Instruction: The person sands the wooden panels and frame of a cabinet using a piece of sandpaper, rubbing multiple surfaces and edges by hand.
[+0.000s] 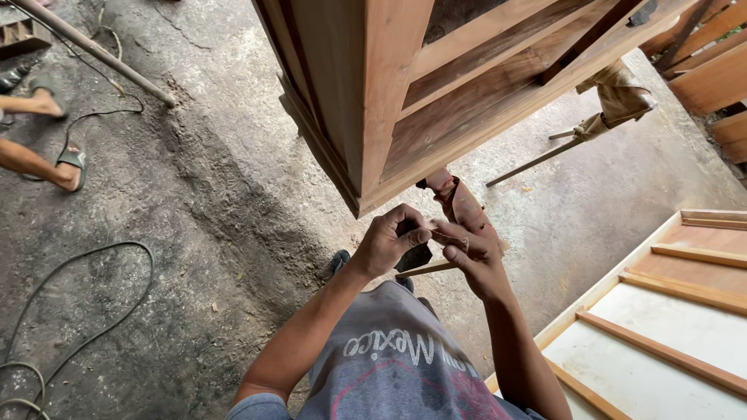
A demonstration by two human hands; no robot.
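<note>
My left hand (391, 239) and my right hand (472, 255) meet in front of my chest, fingertips pinched together on a small thin piece (445, 233), too small to name. The left fingers also curl around something dark (412, 255). Just above them hangs the lower corner of a large wooden cabinet frame (389, 109), tilted and standing on carved legs (461, 204). A thin wooden stick (426, 269) shows below my hands.
A white panel with wooden battens (669, 311) lies at the right. Black cables (70, 311) loop over the rough concrete floor at the left. Another person's sandalled feet (54, 132) stand at the far left by a long pole (93, 50). Stacked boards (712, 70) sit top right.
</note>
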